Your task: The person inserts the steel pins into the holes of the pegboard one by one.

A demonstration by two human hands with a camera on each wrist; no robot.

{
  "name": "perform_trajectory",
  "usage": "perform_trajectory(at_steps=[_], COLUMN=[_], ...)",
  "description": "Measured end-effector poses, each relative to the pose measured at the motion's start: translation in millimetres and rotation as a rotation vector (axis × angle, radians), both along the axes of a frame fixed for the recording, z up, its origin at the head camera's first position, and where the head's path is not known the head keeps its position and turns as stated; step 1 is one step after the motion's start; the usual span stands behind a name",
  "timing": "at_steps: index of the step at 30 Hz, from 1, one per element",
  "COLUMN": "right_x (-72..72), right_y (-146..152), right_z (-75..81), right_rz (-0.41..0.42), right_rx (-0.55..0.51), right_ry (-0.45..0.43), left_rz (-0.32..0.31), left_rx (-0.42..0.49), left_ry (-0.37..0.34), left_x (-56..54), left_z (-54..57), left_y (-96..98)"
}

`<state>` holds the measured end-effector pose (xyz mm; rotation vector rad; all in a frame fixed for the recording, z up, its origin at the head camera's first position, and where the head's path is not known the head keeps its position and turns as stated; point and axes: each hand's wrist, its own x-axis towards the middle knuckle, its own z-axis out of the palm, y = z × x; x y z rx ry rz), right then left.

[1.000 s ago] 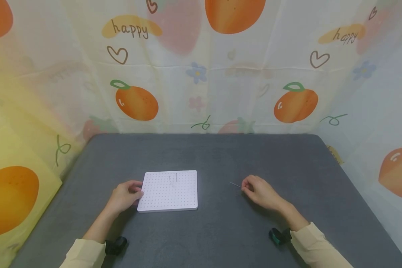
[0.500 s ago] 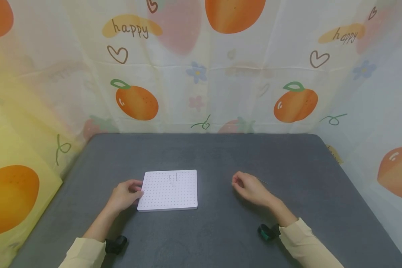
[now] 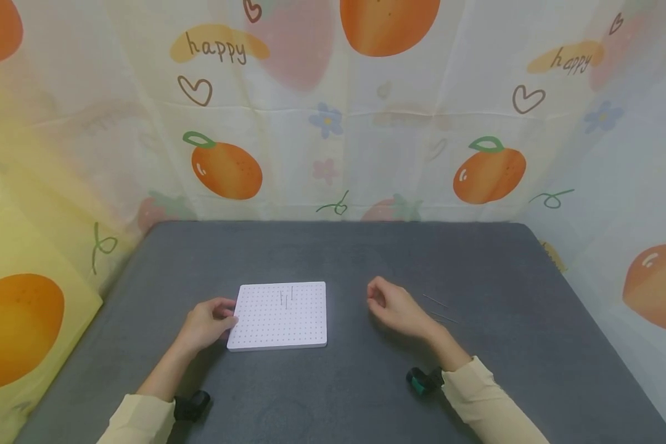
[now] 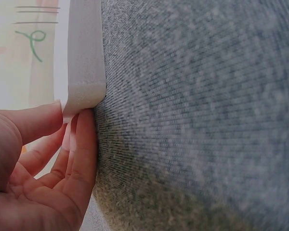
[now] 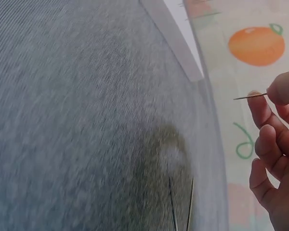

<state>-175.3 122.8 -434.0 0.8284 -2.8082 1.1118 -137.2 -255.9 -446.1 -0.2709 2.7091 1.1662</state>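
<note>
Left hand (image 3: 206,322) pinches the board (image 3: 306,327), nearer the left edge of the table (image 3: 366,401). Right hand (image 3: 401,310), past the board's right edge, pinches a thin pin (image 5: 250,96): probably light, stiff, slippery; hold one end.

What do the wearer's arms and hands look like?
Left hand and right hand: no gloves. Left sleeve and right sleeve: plain cream. Left wrist unit: black. Right wrist unit: black with a green patch. No cables visible.
</note>
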Motion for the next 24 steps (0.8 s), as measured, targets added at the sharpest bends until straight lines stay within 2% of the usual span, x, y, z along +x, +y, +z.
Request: perform_trajectory(at_steps=[13, 24], right_x=[-1.9, -1.6], right_y=[-35.9, -68.6], right_z=[2.2, 4.5], right_rz=[-0.036, -0.022], right_rx=[-0.017, -0.014], right_ry=[-0.070, -0.053], left_rz=[-0.010, -0.004], left_rx=[0.003, 0.002], left_ry=[-0.012, -0.008], left_x=[1.1, 0.5], left_z=[2.0, 0.3], left_y=[-0.2, -0.7])
